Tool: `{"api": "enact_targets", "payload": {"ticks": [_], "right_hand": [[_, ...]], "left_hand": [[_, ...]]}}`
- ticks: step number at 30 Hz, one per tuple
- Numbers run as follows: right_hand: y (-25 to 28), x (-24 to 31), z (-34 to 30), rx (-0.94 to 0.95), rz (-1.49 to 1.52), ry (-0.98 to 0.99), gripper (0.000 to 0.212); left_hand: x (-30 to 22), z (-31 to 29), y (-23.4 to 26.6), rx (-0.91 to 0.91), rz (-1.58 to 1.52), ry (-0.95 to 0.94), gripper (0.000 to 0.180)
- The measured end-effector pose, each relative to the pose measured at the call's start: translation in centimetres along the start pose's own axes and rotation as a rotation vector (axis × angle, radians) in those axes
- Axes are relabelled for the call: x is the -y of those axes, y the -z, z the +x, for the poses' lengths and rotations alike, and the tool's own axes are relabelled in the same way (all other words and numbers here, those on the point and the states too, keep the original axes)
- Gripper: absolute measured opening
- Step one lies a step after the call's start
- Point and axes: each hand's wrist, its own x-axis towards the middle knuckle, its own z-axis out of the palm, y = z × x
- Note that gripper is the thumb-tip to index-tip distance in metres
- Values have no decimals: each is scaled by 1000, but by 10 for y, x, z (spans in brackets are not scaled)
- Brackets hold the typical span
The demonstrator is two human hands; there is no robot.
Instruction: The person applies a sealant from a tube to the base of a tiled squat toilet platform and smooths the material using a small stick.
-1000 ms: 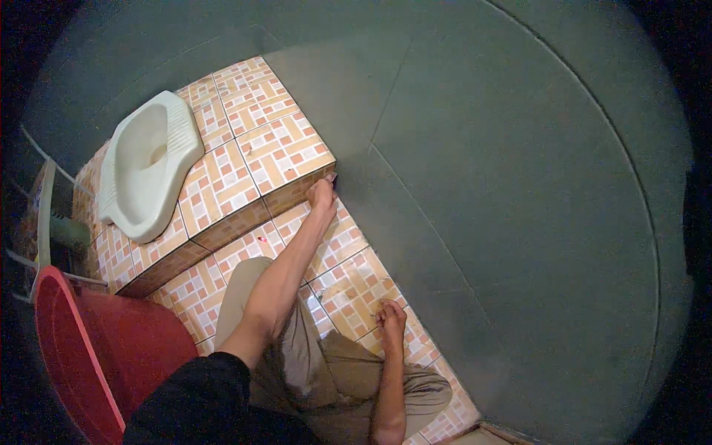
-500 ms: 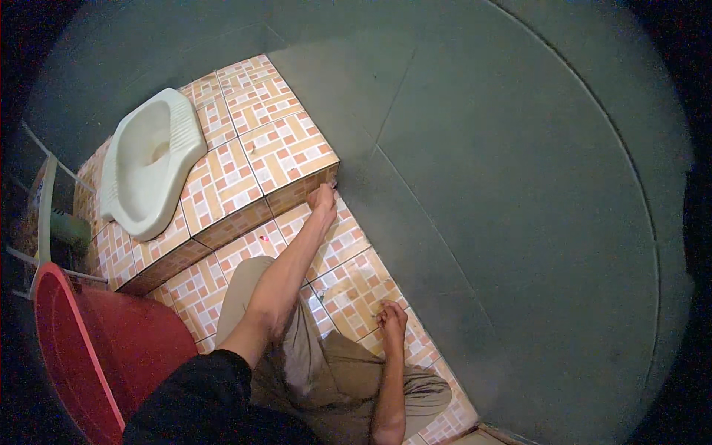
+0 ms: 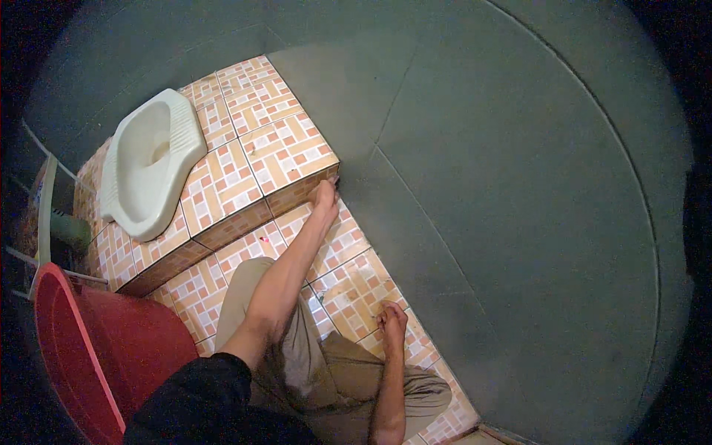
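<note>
My left hand (image 3: 324,195) reaches out to the corner where the tiled step (image 3: 233,222) meets the green-grey wall (image 3: 519,185). Its fingers are closed, and whatever they hold is hidden or too small to make out. My right hand (image 3: 393,319) hovers low over the tiled floor (image 3: 345,285), beside my bent knee and close to the wall. Its fingers are curled together, and I cannot see clearly what is in them.
A white squat toilet (image 3: 152,167) is set into the top of the step. At the lower left stands a large red tub (image 3: 141,326), with a pale rack (image 3: 46,200) and a green container (image 3: 70,228) behind it. A small pink scrap (image 3: 263,239) lies on the floor.
My left hand has shifted very slightly at the corner. The right hand has hardly moved.
</note>
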Motion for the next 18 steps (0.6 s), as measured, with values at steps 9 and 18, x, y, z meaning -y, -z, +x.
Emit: {"api": "enact_targets", "payload": {"ticks": [9, 18], "right_hand": [[-1, -5, 6, 17, 4, 6, 16], [-7, -2, 1, -3, 27, -36, 14]], "left_hand": [[4, 19, 8, 10, 15, 33, 10], [7, 30, 15, -30, -2, 108, 12]]}}
